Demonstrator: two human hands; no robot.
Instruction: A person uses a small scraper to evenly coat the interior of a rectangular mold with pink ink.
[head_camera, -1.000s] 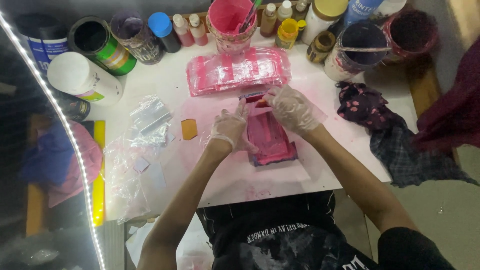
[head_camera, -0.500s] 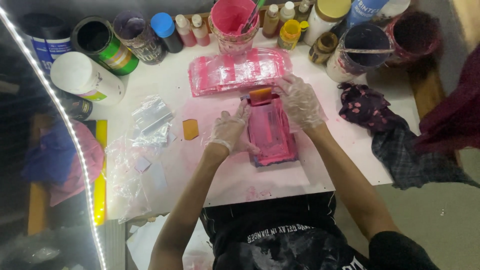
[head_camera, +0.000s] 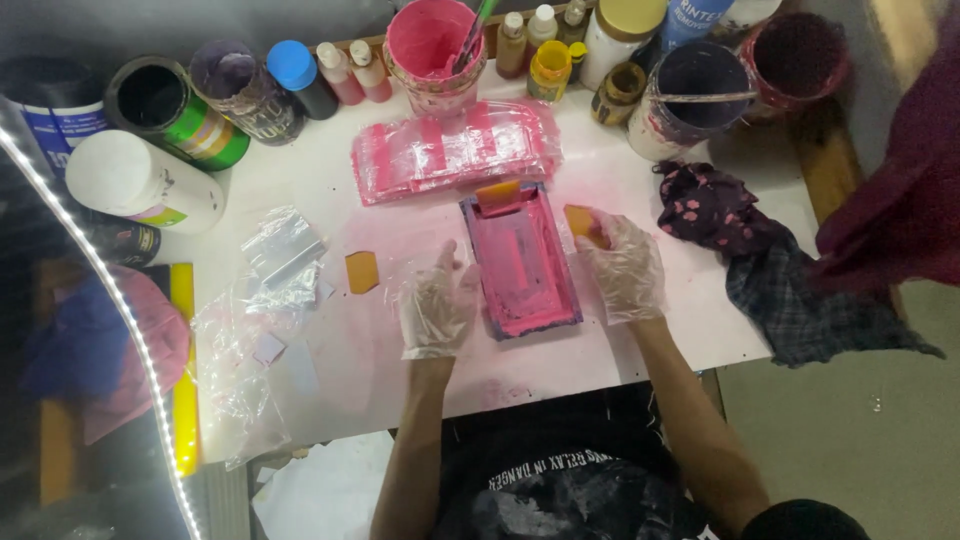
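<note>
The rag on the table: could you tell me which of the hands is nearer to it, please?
Right. The right hand lies between the pink tray and the rag; the left hand rests on the tray's far side.

We find bare table (head_camera: 620, 350) in front of the pink tray (head_camera: 520, 262), between our hands. Jars and paint pots (head_camera: 430, 40) wall the far edge; a dark rag (head_camera: 745, 235) blocks the right, crumpled plastic film (head_camera: 250, 330) the left.
</note>
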